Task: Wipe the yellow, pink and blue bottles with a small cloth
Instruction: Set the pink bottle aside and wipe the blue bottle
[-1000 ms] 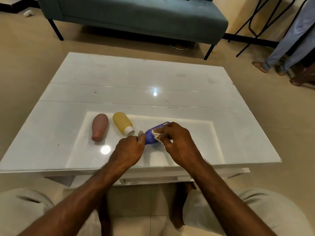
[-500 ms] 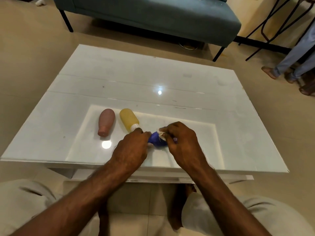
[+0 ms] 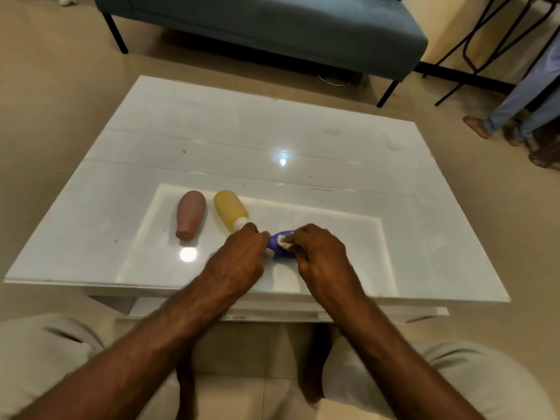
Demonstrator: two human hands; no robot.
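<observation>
The blue bottle (image 3: 279, 246) lies low over the white table between my two hands, mostly hidden by them. My left hand (image 3: 242, 259) grips its cap end. My right hand (image 3: 321, 256) pinches a small white cloth (image 3: 285, 241) against the bottle's body. The pink bottle (image 3: 190, 214) lies on its side at the left, cap toward me. The yellow bottle (image 3: 231, 210) lies beside it, its white cap just behind my left hand's knuckles.
The glossy white table (image 3: 303, 140) has a near edge just under my wrists. A teal sofa (image 3: 272, 28) stands beyond it. A person's legs (image 3: 521, 107) and black metal stand legs are at the far right.
The blue bottle has dropped lower and flatter between my hands, and my left hand has closed further over its cap end. The view has tilted a little downward.
</observation>
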